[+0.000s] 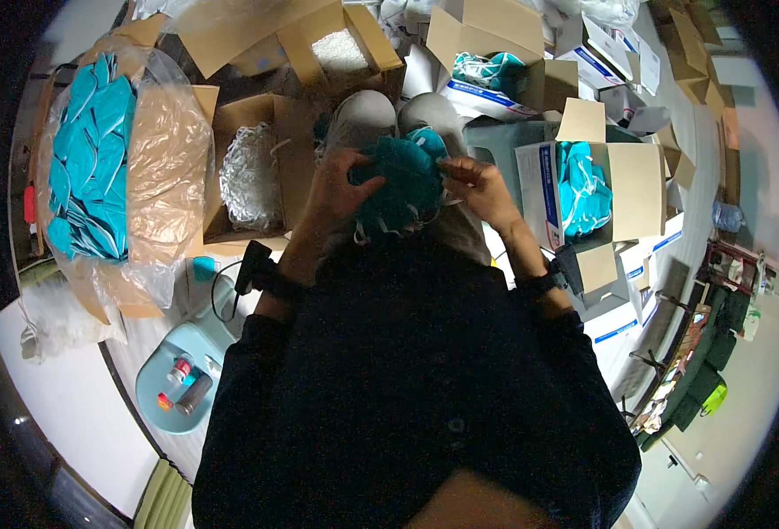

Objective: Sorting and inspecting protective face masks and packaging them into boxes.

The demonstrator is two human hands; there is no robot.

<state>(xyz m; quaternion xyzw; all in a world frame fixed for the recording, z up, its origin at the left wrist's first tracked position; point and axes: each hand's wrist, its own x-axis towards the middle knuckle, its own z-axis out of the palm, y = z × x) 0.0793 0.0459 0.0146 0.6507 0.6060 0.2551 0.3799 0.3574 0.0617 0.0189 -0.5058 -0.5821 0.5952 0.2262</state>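
Note:
Several teal face masks [402, 172] with white straps lie bunched over my lap, between my knees. My left hand [341, 185] grips the left edge of the bunch, thumb across the front. At its right edge my right hand [482, 187] has its fingers pinched together on a mask, near a white strap. The exact spot under those fingertips is too small to make out. Beside my left arm stands a brown box [288, 167] with a heap of white elastic loops [250, 176] in it.
At the left, a plastic-lined carton [169, 150] holds many flat teal pieces [94, 159]. Open boxes with teal masks stand at the right [583, 189] and far right [491, 75]. A small box of white bits [341, 53] lies ahead. A light-blue stool [156, 397] carries bottles.

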